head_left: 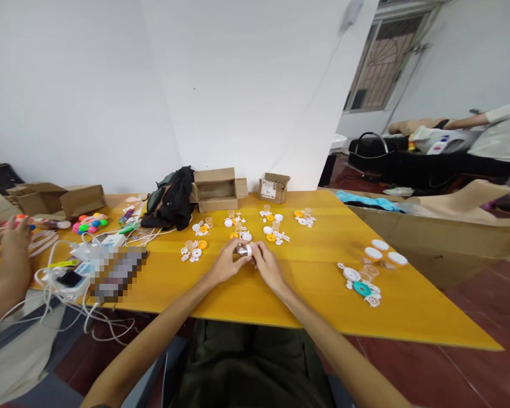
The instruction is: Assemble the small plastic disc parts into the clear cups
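A small clear plastic jar [242,249] with a white end lies sideways between my hands, above the table's middle. My left hand [226,263] is closed round its clear body. The fingers of my right hand [267,266] close on the white end, which they partly hide. Just beyond my hands are an orange disc [234,236] and a white disc [246,236]. More small sets of clear cups, orange discs [202,245] and white wheel-like pieces [285,238] lie spread across the table behind them.
On the right of the yellow table [314,306] stand several white-lidded jars [379,245], near a teal disc [362,289]. Cardboard boxes [216,190] and a black bag [170,201] line the back. Tangled white cables [46,283] lie left, by another person's hand [19,235].
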Tool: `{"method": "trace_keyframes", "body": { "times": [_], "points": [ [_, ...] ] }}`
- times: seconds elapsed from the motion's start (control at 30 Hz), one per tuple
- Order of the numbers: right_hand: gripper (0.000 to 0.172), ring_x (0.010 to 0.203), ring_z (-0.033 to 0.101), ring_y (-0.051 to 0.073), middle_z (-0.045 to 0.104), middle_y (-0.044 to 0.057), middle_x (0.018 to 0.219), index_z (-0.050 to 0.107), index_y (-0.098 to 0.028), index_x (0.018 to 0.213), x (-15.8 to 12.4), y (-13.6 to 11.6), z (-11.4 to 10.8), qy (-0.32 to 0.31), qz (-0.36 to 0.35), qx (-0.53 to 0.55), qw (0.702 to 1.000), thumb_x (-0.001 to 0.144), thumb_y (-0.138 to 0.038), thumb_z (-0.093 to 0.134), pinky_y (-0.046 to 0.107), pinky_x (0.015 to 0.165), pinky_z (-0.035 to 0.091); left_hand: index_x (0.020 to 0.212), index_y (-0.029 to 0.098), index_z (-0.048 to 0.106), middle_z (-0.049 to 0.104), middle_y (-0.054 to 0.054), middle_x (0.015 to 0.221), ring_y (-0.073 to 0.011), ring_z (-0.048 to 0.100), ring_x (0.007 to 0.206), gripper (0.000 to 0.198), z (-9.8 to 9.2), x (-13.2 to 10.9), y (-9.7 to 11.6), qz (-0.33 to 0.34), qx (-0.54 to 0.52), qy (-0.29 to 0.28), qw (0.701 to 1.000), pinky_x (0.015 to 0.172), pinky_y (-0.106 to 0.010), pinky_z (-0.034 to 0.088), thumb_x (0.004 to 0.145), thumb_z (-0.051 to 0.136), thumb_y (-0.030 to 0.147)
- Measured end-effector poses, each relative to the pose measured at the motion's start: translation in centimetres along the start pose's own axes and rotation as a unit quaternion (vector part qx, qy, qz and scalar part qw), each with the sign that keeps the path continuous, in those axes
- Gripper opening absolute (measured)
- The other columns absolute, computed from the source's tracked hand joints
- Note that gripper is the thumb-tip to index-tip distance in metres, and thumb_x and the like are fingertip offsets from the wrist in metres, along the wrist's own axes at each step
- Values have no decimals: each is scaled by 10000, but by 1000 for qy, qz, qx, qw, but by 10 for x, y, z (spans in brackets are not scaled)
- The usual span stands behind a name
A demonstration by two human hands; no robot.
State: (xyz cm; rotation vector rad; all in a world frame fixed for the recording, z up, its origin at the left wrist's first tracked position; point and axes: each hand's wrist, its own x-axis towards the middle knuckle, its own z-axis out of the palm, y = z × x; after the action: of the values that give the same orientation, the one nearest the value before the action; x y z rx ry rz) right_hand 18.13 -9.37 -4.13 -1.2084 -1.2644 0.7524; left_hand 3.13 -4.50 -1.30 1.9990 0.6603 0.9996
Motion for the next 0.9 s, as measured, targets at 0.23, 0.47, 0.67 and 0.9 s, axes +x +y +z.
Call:
{"method": "trace_keyframes", "body": {
  "times": [0.23, 0.47, 0.67, 0.9],
  "points": [
    [324, 824, 656, 244, 721, 52, 909, 593, -260, 934, -8, -4, 0, -14, -18, -12, 1000, 927, -572, 503, 366, 796, 521, 989, 192, 720, 729, -37, 907, -206, 655, 835, 228, 0, -4, 2, -20, -25, -5, 999, 800, -294, 526, 845, 694, 367],
    [377, 659, 582, 197, 653, -5, 718, 518, -265, 790, -8, -4, 0, 28, -27, -26, 999, 913, -619, 478, 319, 667, 490, 997, 187, 682, 703, -42, 939, -201, 636, 863, 176, 4, -4, -2, 25, 5, -26, 999, 838, -306, 518, 874, 654, 310],
    [431, 534, 445, 158, 475, -54, 571, 402, -277, 687, -7, -1, 0, 69, -33, -49, 996, 898, -651, 438, 278, 512, 366, 1026, 194, 666, 680, -55, 963, -211, 619, 910, 147, 7, -6, -5, 75, 45, -56, 995, 882, -324, 502, 907, 621, 268],
    [449, 542, 417, 162, 442, -45, 555, 364, -281, 642, -2, 4, 2, 103, -20, -60, 993, 881, -657, 419, 286, 512, 351, 927, 196, 650, 677, -36, 900, -200, 615, 853, 100, 11, -3, -4, 46, 50, -54, 996, 842, -313, 495, 870, 656, 278]
  ]
}}
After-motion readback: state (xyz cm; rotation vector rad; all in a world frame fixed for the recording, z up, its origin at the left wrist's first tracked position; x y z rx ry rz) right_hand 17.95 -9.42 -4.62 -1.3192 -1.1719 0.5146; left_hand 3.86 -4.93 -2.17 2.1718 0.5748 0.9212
